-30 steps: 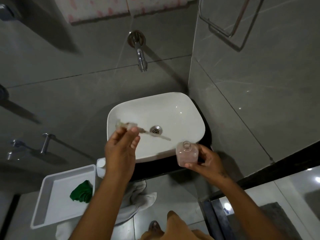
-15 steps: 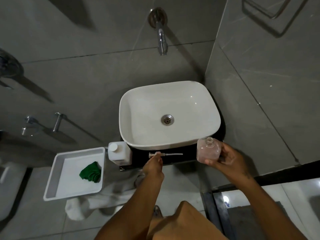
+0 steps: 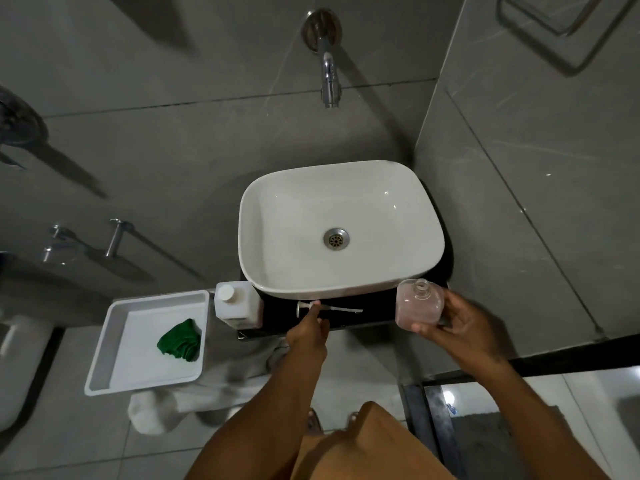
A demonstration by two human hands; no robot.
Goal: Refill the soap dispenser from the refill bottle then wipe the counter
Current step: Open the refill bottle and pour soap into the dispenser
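My right hand (image 3: 453, 327) holds the clear pinkish soap dispenser bottle (image 3: 419, 304), cap off, at the right front corner of the black counter (image 3: 374, 318). The dispenser's pump with its long tube (image 3: 329, 309) lies on the counter in front of the white sink (image 3: 341, 226). My left hand (image 3: 308, 332) rests its fingertips on the pump head; whether they still pinch it is unclear. A white refill bottle (image 3: 235, 304) with a white cap stands at the counter's left end. A folded green cloth (image 3: 180, 341) lies in a white tray (image 3: 114, 327) to the left.
A chrome tap (image 3: 327, 60) juts from the grey tiled wall above the sink. White towels (image 3: 207, 386) hang below the tray. A tiled wall closes the right side. Chrome fittings (image 3: 83, 240) stick out of the left wall.
My left hand carried the pump from over the sink down to the counter's front. My right hand with the dispenser bottle stayed at the right corner. The camera tilted down.
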